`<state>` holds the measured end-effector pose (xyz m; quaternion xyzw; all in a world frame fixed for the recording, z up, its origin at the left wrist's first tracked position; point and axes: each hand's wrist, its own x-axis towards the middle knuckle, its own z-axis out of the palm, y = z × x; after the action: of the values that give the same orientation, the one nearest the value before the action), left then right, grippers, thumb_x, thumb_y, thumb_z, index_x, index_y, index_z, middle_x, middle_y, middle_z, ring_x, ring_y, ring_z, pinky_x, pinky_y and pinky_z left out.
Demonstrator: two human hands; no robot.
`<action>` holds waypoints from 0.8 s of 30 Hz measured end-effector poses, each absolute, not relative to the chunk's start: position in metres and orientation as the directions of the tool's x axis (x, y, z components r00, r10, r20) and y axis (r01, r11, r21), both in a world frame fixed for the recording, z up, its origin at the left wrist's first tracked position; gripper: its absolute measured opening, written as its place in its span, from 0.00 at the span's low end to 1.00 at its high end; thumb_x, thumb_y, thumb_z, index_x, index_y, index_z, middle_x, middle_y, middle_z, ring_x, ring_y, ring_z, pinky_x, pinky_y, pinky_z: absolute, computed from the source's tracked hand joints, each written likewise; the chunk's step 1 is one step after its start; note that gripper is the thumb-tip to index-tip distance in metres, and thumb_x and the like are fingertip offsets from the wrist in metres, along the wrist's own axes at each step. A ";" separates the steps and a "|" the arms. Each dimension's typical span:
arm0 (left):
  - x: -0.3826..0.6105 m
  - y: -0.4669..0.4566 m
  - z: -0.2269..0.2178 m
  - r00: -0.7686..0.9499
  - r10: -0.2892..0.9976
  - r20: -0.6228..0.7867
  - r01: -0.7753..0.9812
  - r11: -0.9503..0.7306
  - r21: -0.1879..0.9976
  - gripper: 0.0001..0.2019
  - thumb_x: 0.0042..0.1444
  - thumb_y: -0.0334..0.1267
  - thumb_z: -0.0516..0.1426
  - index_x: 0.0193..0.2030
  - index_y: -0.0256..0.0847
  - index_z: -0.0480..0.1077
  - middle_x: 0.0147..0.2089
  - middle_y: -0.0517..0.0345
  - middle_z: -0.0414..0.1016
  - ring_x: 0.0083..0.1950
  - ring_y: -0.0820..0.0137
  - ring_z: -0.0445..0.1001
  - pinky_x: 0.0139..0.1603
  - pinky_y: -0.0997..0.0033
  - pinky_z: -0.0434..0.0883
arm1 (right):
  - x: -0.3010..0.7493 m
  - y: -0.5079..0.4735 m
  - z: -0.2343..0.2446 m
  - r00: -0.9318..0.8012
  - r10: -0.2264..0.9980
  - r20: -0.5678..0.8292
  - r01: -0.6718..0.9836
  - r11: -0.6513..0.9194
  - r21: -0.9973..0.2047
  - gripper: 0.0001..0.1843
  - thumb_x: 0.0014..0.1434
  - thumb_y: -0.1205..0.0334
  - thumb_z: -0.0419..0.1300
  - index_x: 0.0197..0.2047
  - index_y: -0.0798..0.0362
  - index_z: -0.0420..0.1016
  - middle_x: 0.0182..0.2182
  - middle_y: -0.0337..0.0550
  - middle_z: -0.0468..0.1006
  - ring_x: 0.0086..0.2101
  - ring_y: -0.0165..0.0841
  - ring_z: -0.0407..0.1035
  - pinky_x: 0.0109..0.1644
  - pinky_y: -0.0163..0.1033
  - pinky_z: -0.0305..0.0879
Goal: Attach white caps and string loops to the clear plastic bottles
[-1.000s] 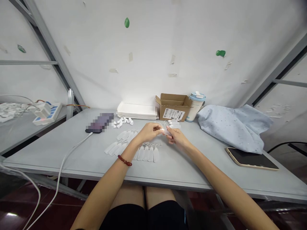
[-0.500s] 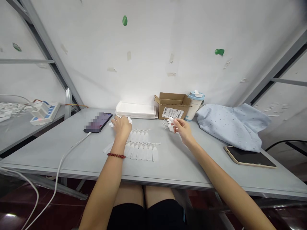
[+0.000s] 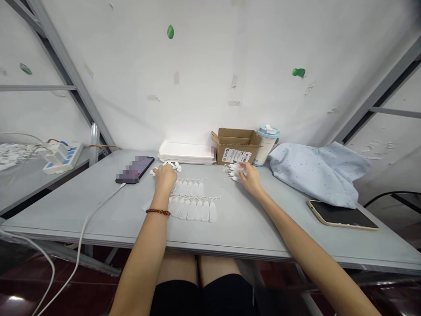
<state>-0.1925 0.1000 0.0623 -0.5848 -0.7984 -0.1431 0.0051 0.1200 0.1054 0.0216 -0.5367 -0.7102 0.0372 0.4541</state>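
Mid-frame: corded tags (image 3: pixel 234 171) at fingertips of right hand (image 3: pixel 251 177), white pieces (image 3: pixel 176 167) by left hand (image 3: pixel 165 176); can't tell if fingers clamp. Carton label (image 3: pixel 236 156) illegible.

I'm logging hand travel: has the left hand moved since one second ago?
Yes. The left hand has moved left: from in front of the right end of the white paper stack to in front of its left end.

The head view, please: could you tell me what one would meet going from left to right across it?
Power strip, cabled phone, left hand, box, cup, cloth.
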 end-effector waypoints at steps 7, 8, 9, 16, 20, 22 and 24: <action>-0.193 0.096 0.066 -0.336 0.928 0.161 0.923 0.290 0.254 0.11 0.49 0.25 0.52 0.38 0.31 0.71 0.42 0.36 0.75 0.49 0.51 0.70 0.44 0.63 0.64 | 0.122 0.112 0.013 -0.061 0.786 0.615 0.736 0.452 -0.504 0.08 0.56 0.64 0.52 0.40 0.52 0.67 0.40 0.52 0.76 0.39 0.41 0.64 0.44 0.50 0.61; -0.193 0.097 0.066 -0.330 0.930 0.161 0.925 0.285 0.253 0.11 0.49 0.25 0.51 0.39 0.31 0.71 0.42 0.36 0.75 0.48 0.51 0.71 0.44 0.63 0.64 | 0.122 0.112 0.013 -0.065 0.788 0.612 0.739 0.451 -0.501 0.08 0.56 0.64 0.52 0.40 0.52 0.67 0.40 0.51 0.76 0.40 0.41 0.64 0.44 0.49 0.61; -0.193 0.097 0.065 -0.325 0.932 0.159 0.927 0.279 0.252 0.12 0.49 0.25 0.51 0.39 0.31 0.71 0.43 0.36 0.75 0.48 0.51 0.71 0.43 0.63 0.64 | 0.122 0.112 0.012 -0.069 0.790 0.609 0.743 0.448 -0.497 0.08 0.56 0.64 0.52 0.40 0.52 0.67 0.40 0.51 0.76 0.40 0.41 0.64 0.44 0.49 0.61; -0.195 0.101 0.062 -0.323 0.935 0.143 0.925 0.281 0.256 0.13 0.48 0.25 0.52 0.40 0.33 0.72 0.44 0.38 0.75 0.48 0.54 0.73 0.44 0.63 0.66 | 0.120 0.109 0.016 -0.069 0.777 0.625 0.786 0.428 -0.445 0.11 0.56 0.67 0.52 0.42 0.54 0.70 0.40 0.51 0.76 0.41 0.42 0.64 0.44 0.48 0.61; -0.194 0.102 0.062 -0.317 0.939 0.133 0.925 0.275 0.261 0.13 0.48 0.25 0.53 0.40 0.33 0.73 0.43 0.38 0.76 0.49 0.53 0.73 0.45 0.63 0.67 | 0.118 0.103 0.023 -0.040 0.767 0.640 0.809 0.401 -0.430 0.12 0.57 0.68 0.51 0.44 0.55 0.70 0.42 0.52 0.76 0.45 0.44 0.63 0.47 0.49 0.60; -0.194 0.102 0.063 -0.324 0.937 0.129 0.922 0.282 0.264 0.12 0.48 0.26 0.53 0.40 0.32 0.73 0.43 0.38 0.75 0.48 0.54 0.73 0.44 0.63 0.68 | 0.115 0.099 0.027 -0.035 0.757 0.652 0.809 0.404 -0.427 0.13 0.57 0.68 0.51 0.45 0.55 0.70 0.43 0.52 0.75 0.45 0.44 0.63 0.48 0.49 0.60; -0.193 0.100 0.065 -0.336 0.933 0.129 0.918 0.293 0.268 0.13 0.49 0.26 0.53 0.40 0.33 0.73 0.43 0.39 0.75 0.47 0.54 0.74 0.44 0.63 0.68 | 0.110 0.092 0.033 -0.043 0.740 0.671 0.795 0.433 -0.426 0.12 0.57 0.67 0.50 0.44 0.55 0.70 0.43 0.52 0.75 0.45 0.43 0.64 0.48 0.48 0.60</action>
<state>-0.1931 0.1003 0.0645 -0.5757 -0.8038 -0.1479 -0.0260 0.1096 0.0921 0.0329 -0.5317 -0.7216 -0.0308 0.4422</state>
